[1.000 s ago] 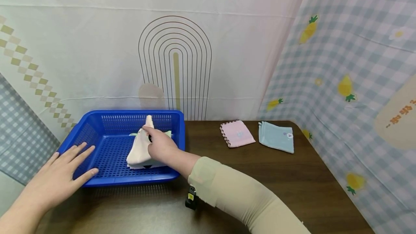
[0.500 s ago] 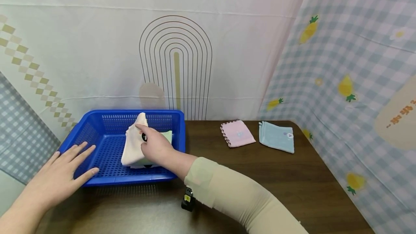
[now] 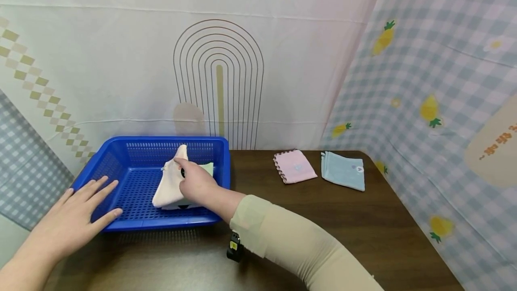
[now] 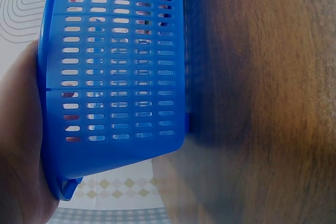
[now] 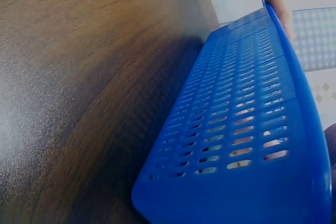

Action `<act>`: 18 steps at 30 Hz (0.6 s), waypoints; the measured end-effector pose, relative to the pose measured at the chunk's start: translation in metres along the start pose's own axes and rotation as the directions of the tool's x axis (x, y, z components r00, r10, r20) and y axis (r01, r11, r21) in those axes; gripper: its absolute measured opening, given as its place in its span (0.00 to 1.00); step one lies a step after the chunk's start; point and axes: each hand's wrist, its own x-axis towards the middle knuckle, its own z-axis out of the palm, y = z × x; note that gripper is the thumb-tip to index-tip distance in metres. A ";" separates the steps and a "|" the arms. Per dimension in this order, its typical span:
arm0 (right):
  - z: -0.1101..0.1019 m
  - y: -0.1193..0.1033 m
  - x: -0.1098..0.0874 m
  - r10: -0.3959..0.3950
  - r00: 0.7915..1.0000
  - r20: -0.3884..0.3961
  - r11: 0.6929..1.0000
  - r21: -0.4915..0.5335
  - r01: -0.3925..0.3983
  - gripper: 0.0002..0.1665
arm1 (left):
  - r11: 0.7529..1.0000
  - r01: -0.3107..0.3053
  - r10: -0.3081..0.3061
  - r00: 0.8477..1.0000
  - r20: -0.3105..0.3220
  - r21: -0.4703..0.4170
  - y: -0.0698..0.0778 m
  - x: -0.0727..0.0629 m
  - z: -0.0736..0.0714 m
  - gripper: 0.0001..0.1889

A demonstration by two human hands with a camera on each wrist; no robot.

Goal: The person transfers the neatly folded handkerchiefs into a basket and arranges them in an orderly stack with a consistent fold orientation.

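A blue slotted plastic basket (image 3: pixel 137 225) stands at the left of the table. Inside its right half, my right hand (image 3: pixel 198 184) pinches a cream-white cloth (image 3: pixel 168 187) between thumb and fingers, and the cloth's upper corner sticks up above the hand. A pale green cloth (image 3: pixel 208 168) shows behind the hand in the basket. My left hand (image 3: pixel 72 221) rests on the basket's front left corner with its fingers spread. In the left wrist view, this hand (image 4: pixel 18 129) lies along the rim. The slotted wall (image 5: pixel 231 119) fills much of the right wrist view.
A folded pink cloth (image 3: pixel 296 167) with a checked edge lies right of the basket on the dark wooden table (image 3: pixel 315 210). Beside it is a folded light blue cloth (image 3: pixel 343 172). Patterned curtains (image 3: pixel 282 57) close off the back and sides.
My right hand swung left with the cream-white cloth, then came slightly back right, and the cloth's upright corner shifted with it. The left hand and basket stay in place.
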 end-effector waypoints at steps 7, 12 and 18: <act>0.001 0.004 0.002 0.009 1.000 0.012 1.000 -0.009 -0.009 0.44 | 1.000 0.001 -0.001 1.000 0.003 0.005 0.000 0.000 0.000 0.43; 0.002 0.007 0.004 0.030 1.000 0.006 0.998 -0.064 -0.030 0.44 | 1.000 0.008 -0.008 1.000 0.009 0.005 0.000 0.000 0.002 0.43; 0.003 0.008 0.004 0.060 0.998 -0.002 0.984 -0.168 -0.060 0.43 | 1.000 0.007 -0.007 1.000 0.000 0.007 0.000 0.000 0.002 0.43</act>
